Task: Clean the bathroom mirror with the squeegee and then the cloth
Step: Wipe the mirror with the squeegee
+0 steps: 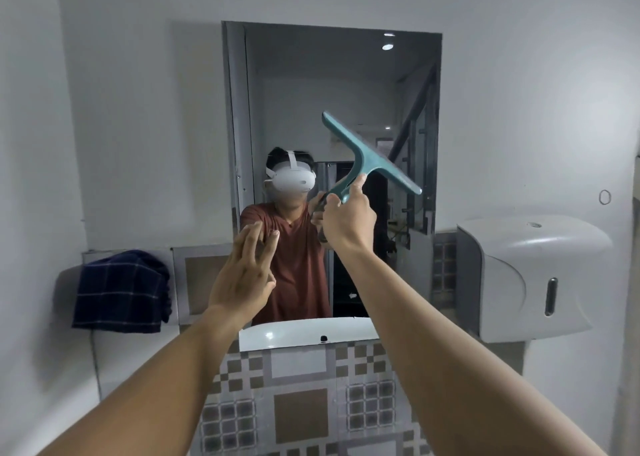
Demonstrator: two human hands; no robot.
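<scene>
My right hand (348, 218) raised before mirror (346, 85), fingers wrapped tight around handle of teal squeegee (367, 156), blade tilted. My left hand (242, 279) empty, fingers straight, slightly spread. Dark checked cloth (121, 291) draped at left, beside mirror.

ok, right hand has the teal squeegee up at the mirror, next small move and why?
Probably raise the teal T-shaped squeegee toward the wall mirror's top edge and square its tilted blade. The right hand grips the handle mid-mirror; the glass above looks unwiped.
</scene>
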